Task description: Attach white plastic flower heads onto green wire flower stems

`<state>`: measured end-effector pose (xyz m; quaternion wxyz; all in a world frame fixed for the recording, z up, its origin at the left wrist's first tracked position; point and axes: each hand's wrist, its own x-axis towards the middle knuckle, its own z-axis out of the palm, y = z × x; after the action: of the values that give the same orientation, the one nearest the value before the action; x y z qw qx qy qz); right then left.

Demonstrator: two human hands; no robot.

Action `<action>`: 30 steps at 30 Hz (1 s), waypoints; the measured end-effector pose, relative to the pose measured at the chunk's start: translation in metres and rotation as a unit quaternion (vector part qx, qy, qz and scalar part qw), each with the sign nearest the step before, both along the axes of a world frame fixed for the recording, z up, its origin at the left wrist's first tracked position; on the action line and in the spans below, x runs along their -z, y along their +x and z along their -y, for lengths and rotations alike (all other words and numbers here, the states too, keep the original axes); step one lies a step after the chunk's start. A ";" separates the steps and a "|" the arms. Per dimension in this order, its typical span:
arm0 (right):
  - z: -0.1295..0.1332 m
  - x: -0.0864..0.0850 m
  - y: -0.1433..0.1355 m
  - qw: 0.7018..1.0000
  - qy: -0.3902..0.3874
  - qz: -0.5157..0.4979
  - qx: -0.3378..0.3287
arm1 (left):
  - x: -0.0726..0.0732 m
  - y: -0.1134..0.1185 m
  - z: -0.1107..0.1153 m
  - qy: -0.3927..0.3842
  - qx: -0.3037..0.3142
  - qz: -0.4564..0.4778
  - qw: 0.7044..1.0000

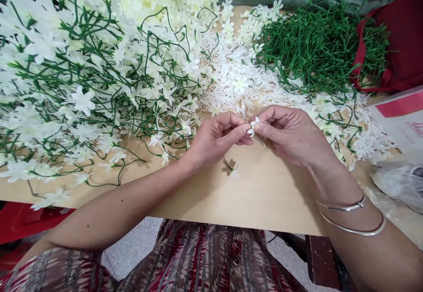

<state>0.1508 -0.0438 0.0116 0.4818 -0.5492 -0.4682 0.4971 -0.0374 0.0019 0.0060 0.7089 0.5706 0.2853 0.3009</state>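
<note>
Between my two hands, near the middle of the head view, is a small white artificial flower. My left hand is closed, its thumb and index finger pinching at the flower's left side. From the other side my right hand pinches the same flower between thumb and fingertips. Thin white strands show just under the right fingertips. Below the hands a loose flower on a green stem lies on the table. Beyond the fingertips spreads a pile of white stamen-like pieces.
A large heap of white flowers on green stems fills the left. Pale yellow-white blossoms lie behind it. Bare green stems are piled at back right, beside a red bag. A plastic bag sits at the right edge.
</note>
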 end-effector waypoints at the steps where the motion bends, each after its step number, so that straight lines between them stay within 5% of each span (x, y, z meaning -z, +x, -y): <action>1: 0.000 0.000 -0.001 1.000 0.000 -0.001 0.003 | 0.000 0.000 0.000 0.000 -0.001 0.001 1.000; 15: -0.006 -0.006 -0.001 0.999 -0.017 -0.017 -0.040 | -0.004 -0.003 -0.003 0.007 0.006 -0.001 1.000; 24: -0.003 -0.001 0.001 0.990 -0.004 -0.141 -0.008 | -0.002 0.001 -0.001 -0.003 -0.028 0.009 1.000; 30: -0.003 0.001 -0.003 0.997 -0.001 -0.071 0.004 | 0.000 0.002 -0.001 0.022 -0.018 0.024 0.999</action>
<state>0.1479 -0.0412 0.0109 0.5150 -0.5146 -0.4306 0.5333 -0.0355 0.0029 0.0056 0.6973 0.5736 0.2713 0.3334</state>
